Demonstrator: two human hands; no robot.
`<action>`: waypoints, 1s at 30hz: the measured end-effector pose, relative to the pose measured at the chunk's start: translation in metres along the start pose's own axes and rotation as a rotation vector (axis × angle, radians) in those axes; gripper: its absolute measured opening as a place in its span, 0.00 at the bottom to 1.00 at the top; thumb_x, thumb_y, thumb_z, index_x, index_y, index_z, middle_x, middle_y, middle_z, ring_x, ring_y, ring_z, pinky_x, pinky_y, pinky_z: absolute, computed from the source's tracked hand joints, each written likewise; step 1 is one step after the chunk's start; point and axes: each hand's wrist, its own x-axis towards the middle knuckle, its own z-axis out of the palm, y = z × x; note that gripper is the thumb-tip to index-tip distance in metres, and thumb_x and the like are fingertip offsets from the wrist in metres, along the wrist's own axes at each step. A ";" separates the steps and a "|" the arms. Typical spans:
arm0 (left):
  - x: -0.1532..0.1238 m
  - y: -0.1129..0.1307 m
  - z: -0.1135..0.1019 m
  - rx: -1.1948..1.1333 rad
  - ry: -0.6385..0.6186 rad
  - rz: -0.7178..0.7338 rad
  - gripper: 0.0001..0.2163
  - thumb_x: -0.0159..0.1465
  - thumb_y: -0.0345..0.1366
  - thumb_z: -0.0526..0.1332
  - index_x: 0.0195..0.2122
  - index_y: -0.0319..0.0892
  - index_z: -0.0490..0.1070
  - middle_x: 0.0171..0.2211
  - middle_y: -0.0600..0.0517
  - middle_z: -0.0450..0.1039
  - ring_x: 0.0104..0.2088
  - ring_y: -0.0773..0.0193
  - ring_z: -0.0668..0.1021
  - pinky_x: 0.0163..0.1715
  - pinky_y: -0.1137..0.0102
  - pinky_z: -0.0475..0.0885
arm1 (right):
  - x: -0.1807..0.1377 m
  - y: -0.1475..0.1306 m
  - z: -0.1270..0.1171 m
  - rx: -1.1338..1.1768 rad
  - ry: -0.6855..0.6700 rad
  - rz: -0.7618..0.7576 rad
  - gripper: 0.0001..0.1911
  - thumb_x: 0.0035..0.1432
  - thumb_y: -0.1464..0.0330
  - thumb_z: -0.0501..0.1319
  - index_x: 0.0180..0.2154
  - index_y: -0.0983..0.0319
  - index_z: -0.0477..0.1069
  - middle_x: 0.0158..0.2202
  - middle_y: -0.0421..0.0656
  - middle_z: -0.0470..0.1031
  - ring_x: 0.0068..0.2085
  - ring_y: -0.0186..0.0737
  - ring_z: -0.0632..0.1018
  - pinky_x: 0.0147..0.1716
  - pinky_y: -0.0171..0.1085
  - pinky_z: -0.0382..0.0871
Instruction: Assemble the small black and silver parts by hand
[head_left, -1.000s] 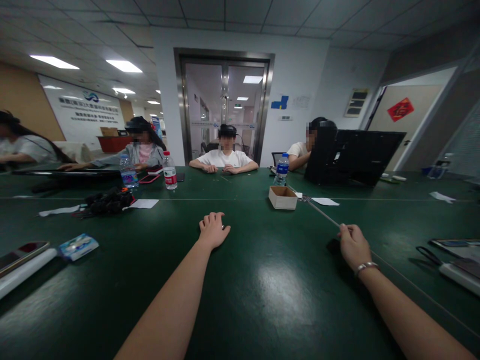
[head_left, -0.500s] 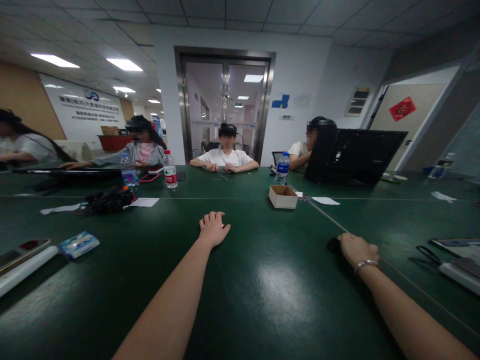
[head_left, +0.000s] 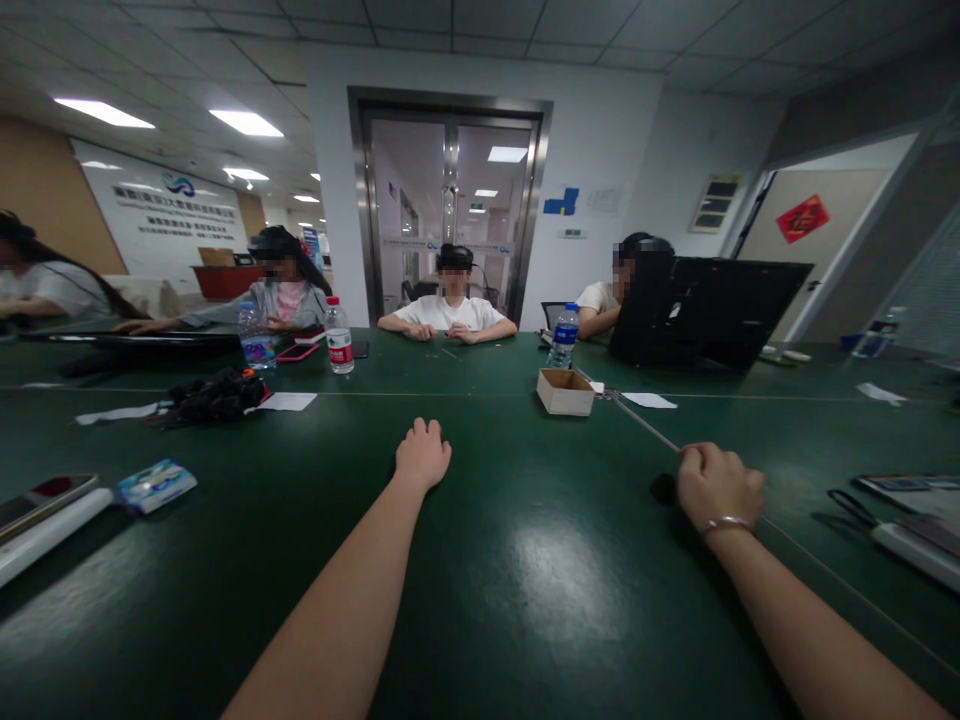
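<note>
Right hand (head_left: 718,484) fisted around thin rod (head_left: 645,426) slanting away toward cardboard box (head_left: 565,390); left hand (head_left: 423,454) curled, holding nothing, on worktop (head_left: 525,580) nearer box.

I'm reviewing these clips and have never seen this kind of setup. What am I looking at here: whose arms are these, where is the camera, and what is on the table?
There is no machine: the camera sits on a person's head and looks forward and down, so the two bare arms reaching in from below are that person's own. The left hand rests closed on the green table; whether it holds anything cannot be told. The right hand, with a bracelet at the wrist, is closed around the near end of a thin rod that runs toward a small cardboard box. A small dark object lies beside that hand. Farther off are water bottles, a black laptop, and other people seated across the table.
</note>
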 end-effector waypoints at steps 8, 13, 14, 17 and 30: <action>-0.001 0.007 -0.004 -0.144 -0.011 0.094 0.15 0.60 0.41 0.54 0.47 0.45 0.63 0.48 0.46 0.64 0.46 0.57 0.71 0.43 0.65 0.67 | -0.037 -0.068 -0.006 0.024 0.132 -0.461 0.12 0.56 0.68 0.49 0.36 0.61 0.70 0.37 0.48 0.69 0.42 0.49 0.65 0.42 0.45 0.57; 0.001 0.006 -0.002 -0.238 -0.007 0.116 0.16 0.58 0.38 0.57 0.49 0.47 0.61 0.49 0.48 0.65 0.48 0.58 0.70 0.46 0.66 0.66 | -0.075 -0.133 0.035 0.403 -0.303 -0.633 0.09 0.55 0.71 0.50 0.31 0.60 0.68 0.31 0.43 0.68 0.35 0.40 0.69 0.37 0.38 0.62; 0.002 0.006 -0.001 -0.239 0.002 0.127 0.16 0.58 0.37 0.57 0.48 0.47 0.62 0.48 0.49 0.66 0.48 0.59 0.70 0.46 0.66 0.65 | -0.080 -0.147 0.049 0.460 -0.375 -0.578 0.08 0.54 0.71 0.50 0.31 0.60 0.68 0.30 0.42 0.68 0.33 0.39 0.69 0.35 0.37 0.62; 0.004 0.006 0.003 -0.247 0.033 0.173 0.16 0.57 0.36 0.58 0.47 0.47 0.62 0.47 0.49 0.67 0.47 0.59 0.70 0.46 0.66 0.65 | -0.086 -0.183 0.092 0.560 -0.518 -0.399 0.07 0.52 0.70 0.53 0.32 0.60 0.69 0.28 0.40 0.69 0.30 0.37 0.70 0.32 0.36 0.63; 0.008 0.003 0.009 -0.412 0.067 0.217 0.20 0.54 0.33 0.62 0.49 0.48 0.62 0.47 0.49 0.65 0.40 0.63 0.74 0.42 0.67 0.69 | -0.074 -0.216 0.143 0.945 -0.779 -0.232 0.10 0.52 0.70 0.55 0.37 0.59 0.70 0.22 0.35 0.69 0.24 0.32 0.70 0.26 0.32 0.65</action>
